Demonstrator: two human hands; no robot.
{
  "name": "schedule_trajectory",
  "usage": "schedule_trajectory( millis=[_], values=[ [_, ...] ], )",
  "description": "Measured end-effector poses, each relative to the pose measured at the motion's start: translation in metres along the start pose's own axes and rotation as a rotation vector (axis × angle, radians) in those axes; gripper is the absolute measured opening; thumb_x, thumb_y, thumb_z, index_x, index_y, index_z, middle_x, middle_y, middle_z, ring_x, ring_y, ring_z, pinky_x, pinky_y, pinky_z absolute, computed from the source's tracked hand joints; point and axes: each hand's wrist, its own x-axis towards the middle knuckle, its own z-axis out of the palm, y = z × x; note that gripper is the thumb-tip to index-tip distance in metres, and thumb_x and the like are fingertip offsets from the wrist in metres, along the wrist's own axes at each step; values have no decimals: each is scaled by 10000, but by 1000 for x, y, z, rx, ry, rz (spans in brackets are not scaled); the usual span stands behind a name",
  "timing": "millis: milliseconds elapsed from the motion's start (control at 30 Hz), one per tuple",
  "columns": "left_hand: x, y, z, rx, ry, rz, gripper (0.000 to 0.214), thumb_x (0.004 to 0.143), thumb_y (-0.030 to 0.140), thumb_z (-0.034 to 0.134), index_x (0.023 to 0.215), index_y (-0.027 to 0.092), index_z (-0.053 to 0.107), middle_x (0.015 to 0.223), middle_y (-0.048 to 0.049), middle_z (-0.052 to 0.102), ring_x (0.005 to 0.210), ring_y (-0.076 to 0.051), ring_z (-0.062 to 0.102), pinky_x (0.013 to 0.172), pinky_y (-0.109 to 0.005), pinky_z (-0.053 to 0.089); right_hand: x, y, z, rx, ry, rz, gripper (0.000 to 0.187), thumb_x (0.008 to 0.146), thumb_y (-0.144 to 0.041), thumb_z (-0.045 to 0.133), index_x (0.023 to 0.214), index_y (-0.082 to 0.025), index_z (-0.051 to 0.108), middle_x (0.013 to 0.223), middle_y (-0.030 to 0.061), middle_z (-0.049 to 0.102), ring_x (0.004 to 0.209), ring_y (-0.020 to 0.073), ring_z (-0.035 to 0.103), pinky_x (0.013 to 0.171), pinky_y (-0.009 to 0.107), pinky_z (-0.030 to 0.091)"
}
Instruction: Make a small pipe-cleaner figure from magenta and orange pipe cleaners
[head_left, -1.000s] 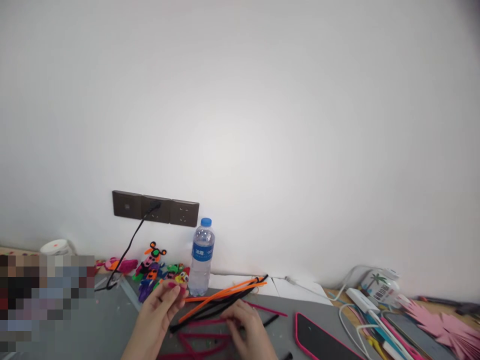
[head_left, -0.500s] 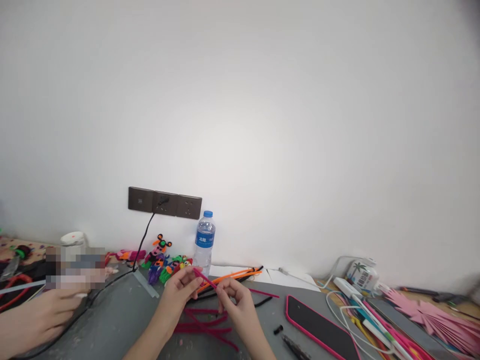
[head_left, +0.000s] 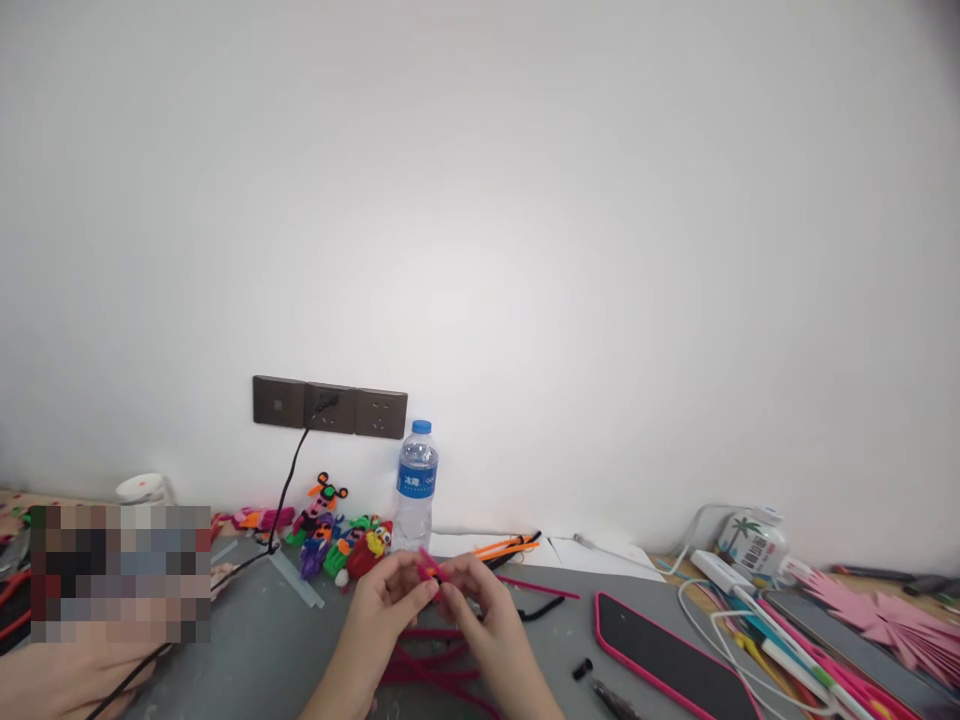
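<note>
Half a second ago the pink pipe cleaner point(head_left: 430, 569) stuck out long and straight. Now our left hand point(head_left: 386, 605) and right hand point(head_left: 484, 615) have drawn together with the fingertips almost touching, and both pinch it tightly, so we judge it is being bent. It is held above the grey table point(head_left: 255, 640), in front of the water bottle point(head_left: 416, 485); only a short stub shows, slanting up and left toward the wall.

Note that your pipe cleaner point(head_left: 429, 570) is magenta, the tabletop point(head_left: 255, 640) grey, the bottle point(head_left: 417, 490) clear with blue cap and label, the phone point(head_left: 667, 665) black, pink-rimmed.
</note>
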Motion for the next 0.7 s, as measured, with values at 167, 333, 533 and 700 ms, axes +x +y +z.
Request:
schedule_trajectory(
  millis=[167,333,533,700],
  values=[
    [-4,4,4,-23,-66,-60,394,582,350,827,913,171,711,756,-56,738,762,-187,666,665,-224,510,2,-2,-1,65,124,-4,328,864,-481,528,758,-173,571,622,-26,479,538,112,389,514,225,352],
    [-3,2,1,-77,-20,-78,373,604,352,811,907,165,700,922,-107,756,937,-252,673,789,-288,527,1,-6,0,56,152,42,346,824,-508,567,744,-172,571,632,-10,516,572,132,440,552,241,387],
    [-4,1,1,-141,-7,-59,308,616,344,812,822,181,653,781,-23,701,773,-185,658,715,-270,542,-1,-1,6,12,86,58,278,778,-430,648,820,-162,586,652,-18,535,572,122,431,563,235,383],
    [-4,2,2,-143,-27,-43,329,614,333,817,826,186,613,752,-9,674,739,-167,641,681,-250,522,-3,0,6,31,116,50,305,761,-459,660,798,-164,591,647,-17,535,571,124,445,555,232,389]
  ],
)
